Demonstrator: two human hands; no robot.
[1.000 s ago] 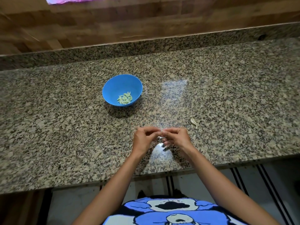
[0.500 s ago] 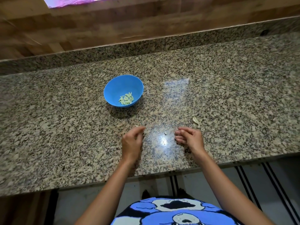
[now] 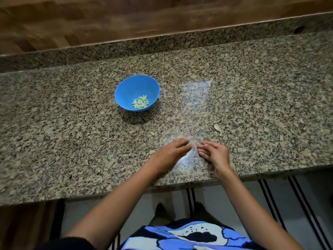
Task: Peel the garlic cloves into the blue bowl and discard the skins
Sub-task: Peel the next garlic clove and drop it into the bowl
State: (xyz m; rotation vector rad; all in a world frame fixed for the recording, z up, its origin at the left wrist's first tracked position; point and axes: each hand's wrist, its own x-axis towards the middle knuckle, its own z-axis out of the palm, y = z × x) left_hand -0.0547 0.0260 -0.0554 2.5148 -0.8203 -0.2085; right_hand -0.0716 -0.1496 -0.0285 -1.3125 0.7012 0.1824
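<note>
Counter (image 3: 72, 132): speckled granite, with a raised granite strip (image 3: 162, 46) along the back edge and a wood-patterned wall (image 3: 126, 18) above it.

Blue bowl (image 3: 129, 87): stood upright on the counter, left of centre, well apart from both hands. A small heap of peeled garlic cloves (image 3: 140, 104), pale green-yellow, is seen at the bottom of it, towards the near right side.

Garlic skin (image 3: 217, 127): one curled, pale strip lies on the counter, right of centre, near the right hand but not touched by it. A tiny pale scrap (image 3: 152, 133) is noted on the counter between the bowl and the left hand; what it is cannot be told.

Left hand (image 3: 171, 150): laid low over the counter near the front edge, back upward, fingers stretched out roughly straight towards the right hand. The fingertips are smeared by motion blur, so it cannot be told whether anything is under them.

Right hand (image 3: 216, 153): held just beside the left, fingers (image 3: 202, 150) curled inward and pointed at the left fingertips. A narrow gap is seen between the two hands. Whether a clove is pinched in the right fingers cannot be told.

Below the counter edge, a blue, white and black printed shirt (image 3: 189, 237) and a striped floor mat (image 3: 270, 195) are visible.
</note>
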